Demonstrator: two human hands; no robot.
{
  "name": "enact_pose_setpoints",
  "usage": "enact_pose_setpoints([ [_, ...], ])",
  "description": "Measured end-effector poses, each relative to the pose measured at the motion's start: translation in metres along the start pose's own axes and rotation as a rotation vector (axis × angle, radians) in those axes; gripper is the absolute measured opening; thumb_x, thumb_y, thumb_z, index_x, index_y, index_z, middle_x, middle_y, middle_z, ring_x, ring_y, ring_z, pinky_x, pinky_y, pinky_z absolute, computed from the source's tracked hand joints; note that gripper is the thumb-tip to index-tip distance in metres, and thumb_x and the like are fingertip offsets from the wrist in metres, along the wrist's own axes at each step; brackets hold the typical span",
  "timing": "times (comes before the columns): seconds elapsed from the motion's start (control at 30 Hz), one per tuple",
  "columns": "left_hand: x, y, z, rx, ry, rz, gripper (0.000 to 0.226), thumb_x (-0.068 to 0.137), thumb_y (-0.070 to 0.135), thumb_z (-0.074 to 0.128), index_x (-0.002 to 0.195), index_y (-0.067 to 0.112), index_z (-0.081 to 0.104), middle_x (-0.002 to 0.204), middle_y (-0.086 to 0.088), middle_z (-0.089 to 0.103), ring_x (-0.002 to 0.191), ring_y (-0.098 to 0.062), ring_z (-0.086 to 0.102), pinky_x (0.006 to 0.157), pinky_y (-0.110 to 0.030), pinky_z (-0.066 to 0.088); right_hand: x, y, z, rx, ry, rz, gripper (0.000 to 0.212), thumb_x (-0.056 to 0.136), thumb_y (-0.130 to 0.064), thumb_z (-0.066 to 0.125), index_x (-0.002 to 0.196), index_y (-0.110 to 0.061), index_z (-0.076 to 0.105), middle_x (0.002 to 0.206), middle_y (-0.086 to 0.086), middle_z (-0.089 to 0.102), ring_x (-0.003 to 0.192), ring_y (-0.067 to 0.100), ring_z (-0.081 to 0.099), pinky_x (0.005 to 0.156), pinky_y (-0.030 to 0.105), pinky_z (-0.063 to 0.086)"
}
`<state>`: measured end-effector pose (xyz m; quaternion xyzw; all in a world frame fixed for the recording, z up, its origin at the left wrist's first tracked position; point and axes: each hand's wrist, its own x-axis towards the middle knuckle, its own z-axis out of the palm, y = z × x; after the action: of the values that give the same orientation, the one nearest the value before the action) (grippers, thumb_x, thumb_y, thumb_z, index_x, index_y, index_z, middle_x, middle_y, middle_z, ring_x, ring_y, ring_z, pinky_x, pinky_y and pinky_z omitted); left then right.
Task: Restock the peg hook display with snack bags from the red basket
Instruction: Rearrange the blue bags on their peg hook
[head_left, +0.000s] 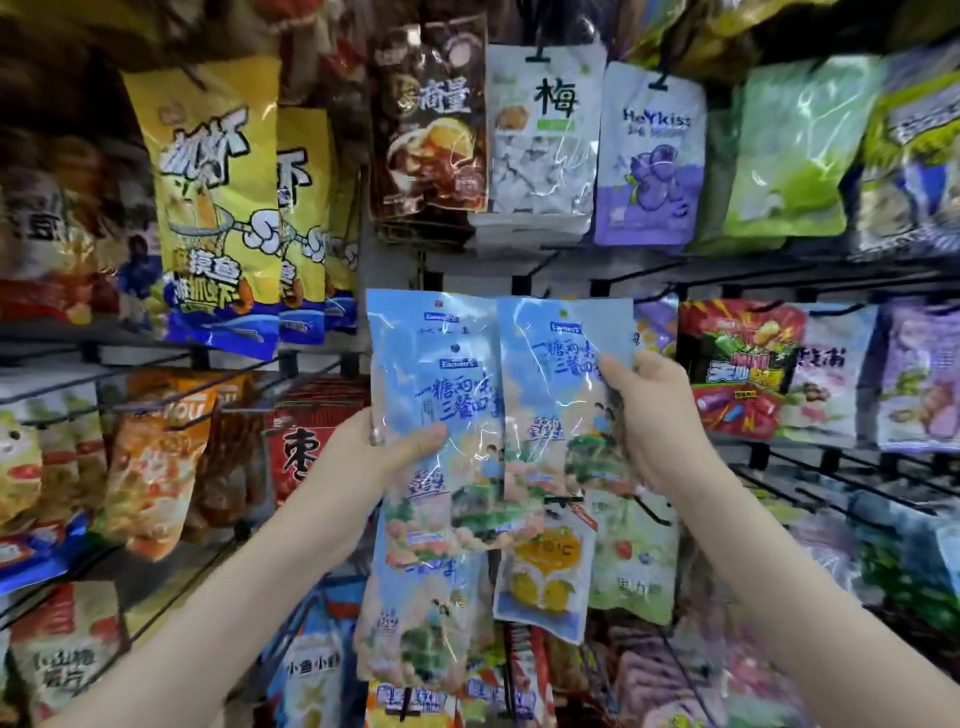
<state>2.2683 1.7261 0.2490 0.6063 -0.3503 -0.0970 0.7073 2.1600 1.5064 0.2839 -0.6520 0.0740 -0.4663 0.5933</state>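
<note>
hands: two, left hand (400, 447) and right hand (649, 415). light-blue snack bags (556, 374): four. yellow bags (208, 197) up-left of these: three. purple bag (649, 171) above these: one.

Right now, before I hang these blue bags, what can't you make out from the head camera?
Red basket: outside the head view altogether.
Target peg: hidden behind the blue bags that the left hand and right hand hold up.
Bag count in the left hand: the bags overlap, so the number is unclear.
Snack bags at the left edge: blurred, labels unreadable.
</note>
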Motion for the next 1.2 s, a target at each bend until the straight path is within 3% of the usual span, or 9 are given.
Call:
enact_pose_setpoints([
  [0.07,0.003,0.0,-0.006,-0.052,0.09,0.031,0.048,0.06,0.029,0.076,0.106,0.017,0.065,0.1,0.0,0.074,0.094,-0.02,0.07,0.095,-0.046,0.049,0.014,-0.003,0.003,-0.032,0.021,-0.005,0.019,0.094,-0.016,0.052,0.083,-0.001,0.056,0.055,0.009,0.038,0.047,0.017,0.031,0.046,0.028,0.024],
  [0.2,0.004,0.0,-0.022,-0.03,0.207,0.081,0.044,0.064,0.034,0.075,0.104,0.021,0.065,0.098,0.004,0.075,0.092,-0.015,0.07,0.092,-0.041,0.05,0.035,-0.005,0.008,-0.032,0.045,0.017,0.032,0.092,-0.015,0.052,0.061,-0.017,0.049,0.048,-0.003,0.035,0.046,0.015,0.028,0.048,0.03,0.024],
  [0.33,-0.001,-0.004,-0.031,-0.052,0.239,0.084,0.045,0.062,0.034,0.076,0.104,0.022,0.066,0.098,0.004,0.075,0.091,-0.017,0.071,0.084,-0.037,0.051,0.039,0.0,0.003,-0.061,0.034,-0.015,0.032,0.09,-0.014,0.054,0.063,-0.018,0.039,0.055,0.001,0.032,0.055,0.017,0.026,0.056,0.036,0.021],
  [0.47,-0.007,-0.011,-0.038,-0.068,0.2,0.054,0.044,0.068,0.029,0.074,0.109,0.019,0.064,0.103,0.001,0.074,0.093,-0.017,0.071,0.084,-0.037,0.05,0.027,0.018,-0.014,-0.067,0.018,0.031,0.028,0.09,-0.019,0.056,0.062,-0.023,0.049,0.06,0.003,0.036,0.06,0.021,0.029,0.059,0.037,0.023],
  [0.57,-0.011,-0.016,-0.038,-0.086,0.177,0.027,0.042,0.07,0.027,0.073,0.11,0.018,0.065,0.105,0.0,0.073,0.095,-0.018,0.07,0.081,-0.035,0.05,0.018,0.03,-0.025,-0.079,-0.001,0.029,0.015,0.09,-0.019,0.056,0.075,-0.018,0.054,0.076,0.007,0.041,0.072,0.022,0.034,0.067,0.037,0.025],
  [0.77,-0.01,-0.017,-0.024,-0.111,0.152,-0.003,0.041,0.072,0.026,0.072,0.112,0.018,0.065,0.108,-0.001,0.073,0.098,-0.02,0.07,0.087,-0.042,0.05,0.013,0.025,-0.031,-0.102,-0.03,-0.037,0.031,0.091,-0.022,0.055,0.089,0.009,0.052,0.077,0.01,0.043,0.069,0.024,0.035,0.065,0.038,0.028],
  [0.9,-0.007,-0.012,-0.011,-0.106,0.121,0.025,0.042,0.072,0.025,0.072,0.112,0.018,0.064,0.109,-0.001,0.072,0.099,-0.018,0.069,0.091,-0.039,0.048,0.02,0.003,-0.015,-0.168,-0.027,-0.136,0.031,0.09,-0.021,0.054,0.074,0.003,0.046,0.065,0.008,0.038,0.059,0.018,0.031,0.056,0.032,0.024],
  [1.07,-0.003,-0.007,-0.006,-0.072,0.149,0.074,0.047,0.069,0.03,0.075,0.114,0.02,0.062,0.109,0.004,0.072,0.104,-0.016,0.067,0.1,-0.043,0.045,0.035,-0.011,0.012,-0.223,0.037,-0.147,0.018,0.09,-0.019,0.052,0.076,-0.008,0.05,0.069,0.009,0.037,0.06,0.018,0.028,0.055,0.03,0.022],
  [1.2,-0.002,-0.006,-0.009,-0.043,0.182,0.097,0.05,0.069,0.03,0.075,0.116,0.018,0.061,0.106,-0.006,0.071,0.101,-0.02,0.067,0.101,-0.047,0.044,0.043,-0.01,0.022,-0.272,0.07,-0.135,0.031,0.09,-0.019,0.051,0.082,0.01,0.051,0.073,0.011,0.04,0.066,0.019,0.031,0.059,0.03,0.024],
])
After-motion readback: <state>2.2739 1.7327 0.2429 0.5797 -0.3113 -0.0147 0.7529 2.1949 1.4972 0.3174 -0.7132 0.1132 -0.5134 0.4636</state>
